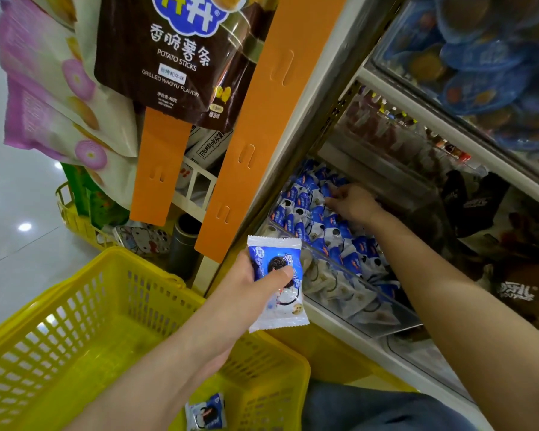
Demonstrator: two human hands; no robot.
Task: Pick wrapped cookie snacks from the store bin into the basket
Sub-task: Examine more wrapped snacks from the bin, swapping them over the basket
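Note:
My left hand (255, 276) grips a blue-and-white wrapped cookie snack (279, 283) upright, just above the far rim of the yellow basket (75, 309). One more wrapped cookie (206, 412) lies in the basket's near corner. My right hand (350, 202) reaches deep into the clear store bin (367, 309), fingers down among several blue wrapped cookies (305, 209); whether it holds one is hidden.
Orange shelf strips (255, 126) and hanging snack bags, one a brown potato-sticks bag (175, 57), crowd the upper left. A second yellow basket (75, 219) sits behind. Dark packets (492, 213) fill the neighbouring bin on the right. Shelves of blue packs are above.

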